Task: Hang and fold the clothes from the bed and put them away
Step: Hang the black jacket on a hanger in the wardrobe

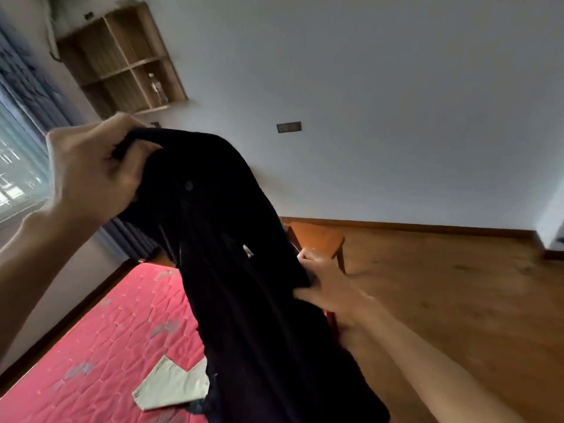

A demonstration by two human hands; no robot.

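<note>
Two hands: both hold one black garment (pixel 244 285), raised above the bed.
Left hand (pixel 91 175): fingers curled tight round the bunched top edge of the garment, the highest point of the cloth.
Right hand (pixel 329 288): lower and to the right of the left hand, thumb and fingers closed on the garment's right edge about midway down its visible length.
Garment axis: its long axis runs from the left hand at upper left down to the lower right, where the far end passes out of view; the cloth hangs in loose vertical folds, with a small button showing just right of the left hand.
Bed (pixel 91 346): red quilted cover, below the left hand and left of the hanging cloth.
Beige cloth (pixel 174 386): lies flat on the bed, well below the left hand, touching the garment's left edge in this view.
Stool (pixel 317 236): orange wood, just above the right hand, on the wooden floor (pixel 457 300).
Shelf (pixel 122 59): wooden wall unit above the left hand, a clear bottle (pixel 158 88) in its lower right compartment.
</note>
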